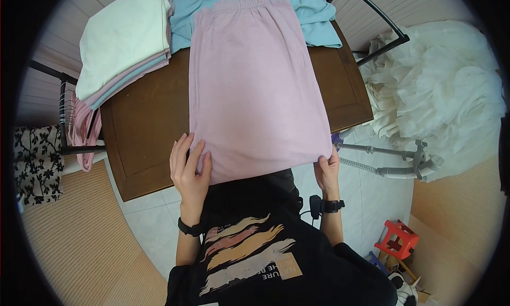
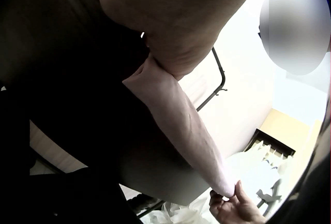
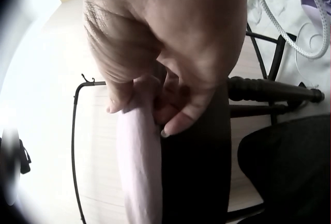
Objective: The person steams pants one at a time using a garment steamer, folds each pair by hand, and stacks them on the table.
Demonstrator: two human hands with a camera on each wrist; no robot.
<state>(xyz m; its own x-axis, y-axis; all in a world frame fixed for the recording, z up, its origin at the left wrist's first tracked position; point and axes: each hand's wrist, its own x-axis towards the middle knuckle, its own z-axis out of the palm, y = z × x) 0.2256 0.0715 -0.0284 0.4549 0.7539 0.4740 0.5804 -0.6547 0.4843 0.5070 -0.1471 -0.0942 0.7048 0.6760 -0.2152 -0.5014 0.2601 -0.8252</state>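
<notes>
Pink folded trousers (image 1: 255, 93) with a gathered waistband at the far end lie on a brown wooden table (image 1: 143, 141), their near edge reaching past the table's front. At the near left corner, my left hand (image 1: 190, 170) holds the cloth, thumb on top. My right hand (image 1: 326, 173) pinches the near right corner between thumb and fingers. The left wrist view shows the pink edge (image 2: 181, 120) stretched between both hands, with my right hand (image 2: 238, 208) at its far end. In the right wrist view, my right hand (image 3: 170, 43) grips the pink cloth (image 3: 138, 157).
A stack of folded clothes (image 1: 127, 40), white on top, sits at the table's back left. Blue cloth (image 1: 316, 19) lies behind the trousers. To the right are white ruffled fabric (image 1: 441, 88) and a grey hose handle (image 1: 398, 170). A red stool (image 1: 398, 239) stands lower right.
</notes>
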